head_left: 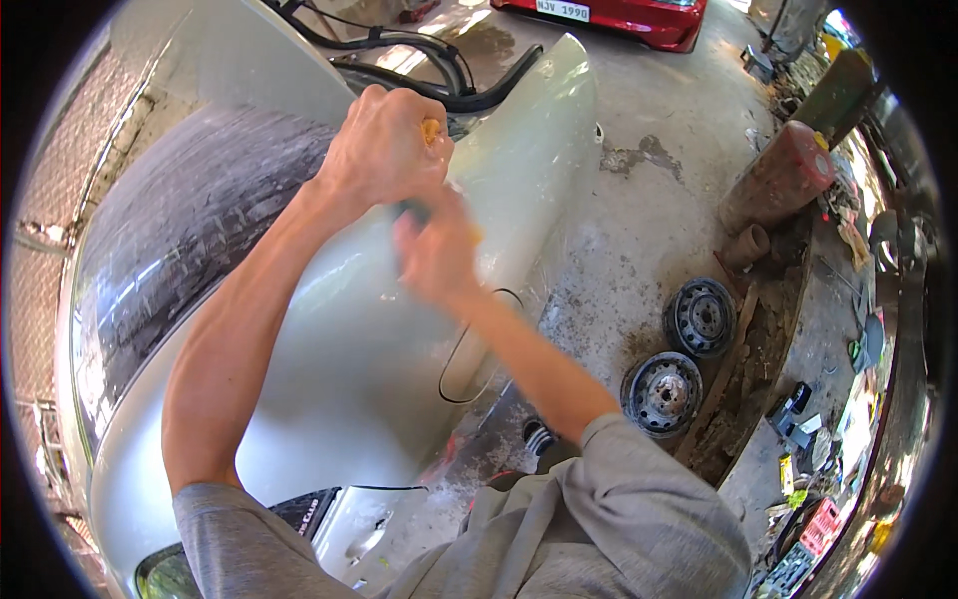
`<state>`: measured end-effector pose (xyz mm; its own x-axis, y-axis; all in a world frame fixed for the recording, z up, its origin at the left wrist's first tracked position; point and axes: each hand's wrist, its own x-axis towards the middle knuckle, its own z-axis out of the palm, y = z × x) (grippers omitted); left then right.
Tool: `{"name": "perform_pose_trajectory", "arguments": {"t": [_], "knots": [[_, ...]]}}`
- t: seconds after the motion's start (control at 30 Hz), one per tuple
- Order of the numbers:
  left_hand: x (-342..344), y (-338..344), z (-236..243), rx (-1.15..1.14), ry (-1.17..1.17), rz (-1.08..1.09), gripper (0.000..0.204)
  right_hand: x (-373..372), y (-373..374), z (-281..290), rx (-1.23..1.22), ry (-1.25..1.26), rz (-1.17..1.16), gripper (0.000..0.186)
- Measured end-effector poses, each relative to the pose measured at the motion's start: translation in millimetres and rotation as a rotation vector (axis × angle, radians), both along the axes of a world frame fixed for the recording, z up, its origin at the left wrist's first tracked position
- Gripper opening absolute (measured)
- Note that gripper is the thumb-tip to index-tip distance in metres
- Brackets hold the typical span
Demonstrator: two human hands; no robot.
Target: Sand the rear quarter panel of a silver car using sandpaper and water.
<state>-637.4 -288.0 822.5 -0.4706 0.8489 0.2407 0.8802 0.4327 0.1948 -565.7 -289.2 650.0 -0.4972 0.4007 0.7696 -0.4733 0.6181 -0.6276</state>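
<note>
Over the rear side panel of a pale silver-green car body (pixel 329 399), both my hands are close together. My left hand (pixel 384 145) is a closed fist, and a small orange-yellow bit of something shows at its knuckles. Just below and to the right, my right hand (pixel 441 250) is smeared by motion, its fingers curled. A dark piece (pixel 411 210) shows at its upper edge and a hint of yellow at its side; its kind is hidden. The car's dark, dusty rear window (pixel 190 200) lies left of my left forearm. Below my right hand is the outlined fuel flap (pixel 469 369).
Black rubber seals or hoses (pixel 439 75) lie at the open far end of the car. A red car (pixel 619 20) stands beyond. Two steel wheel rims (pixel 701 317) (pixel 663 393) rest on the concrete floor at right, near a rusty red cylinder (pixel 783 175) and scattered tools.
</note>
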Motion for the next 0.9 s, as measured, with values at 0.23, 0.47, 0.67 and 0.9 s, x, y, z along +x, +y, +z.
{"name": "perform_pose_trajectory", "arguments": {"t": [0.23,0.47,0.67,0.9], "knots": [[-32.7,27.4,-29.3,0.099,0.074,-0.083,0.014,-20.4,44.7,-38.6,-0.091,-0.121,-0.088,0.046],[-48.1,39.8,-57.1,0.212,0.107,-0.183,0.012,-11.1,60.6,-44.0,0.091,-0.183,-0.154,0.047],[-33.3,40.7,-51.6,0.282,0.047,-0.095,0.011,-72.6,172.1,-51.1,0.199,-0.473,-0.414,0.050],[14.7,-41.0,-31.7,-0.105,0.172,-0.154,0.017,-76.9,201.9,-52.4,0.190,-0.255,-0.338,0.038]]}}
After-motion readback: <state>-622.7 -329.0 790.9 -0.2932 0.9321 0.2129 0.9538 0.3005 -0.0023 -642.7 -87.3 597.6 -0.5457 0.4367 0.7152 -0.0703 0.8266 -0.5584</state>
